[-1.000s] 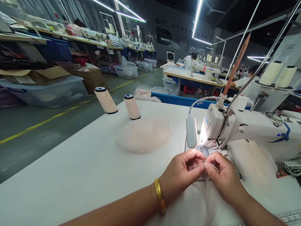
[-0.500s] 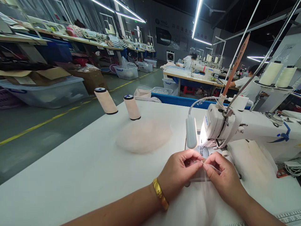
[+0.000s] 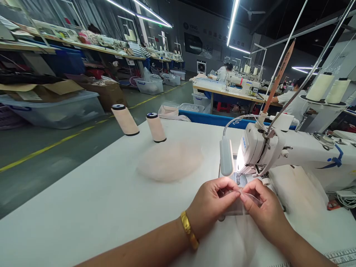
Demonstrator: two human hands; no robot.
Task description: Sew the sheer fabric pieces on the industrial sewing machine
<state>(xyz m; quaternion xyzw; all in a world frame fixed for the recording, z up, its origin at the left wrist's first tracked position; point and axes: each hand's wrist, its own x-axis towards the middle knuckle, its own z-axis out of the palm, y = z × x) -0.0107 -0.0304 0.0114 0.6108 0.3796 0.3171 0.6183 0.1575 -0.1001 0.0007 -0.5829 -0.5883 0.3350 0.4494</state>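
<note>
My left hand, with a gold bracelet on its wrist, pinches the edge of a sheer pale fabric. Close against it, my right hand pinches the same edge, thumb and forefinger together. From the fingertips the fabric hangs down toward me, over the table's front part. Both hands are just in front of the needle area of a white sewing machine, whose lamp lights the plate. Exactly how the edge lies between the fingers is too small to make out.
Two peach thread cones stand at the back of the white table. An oval sheer piece lies left of the machine, and more sheer fabric lies right of the needle. A ruler is at the lower right. A co-worker sits beyond.
Both hands stay in nearly the same place, still pinching the fabric edge. The fingertips and the fabric between them have shifted only slightly.
</note>
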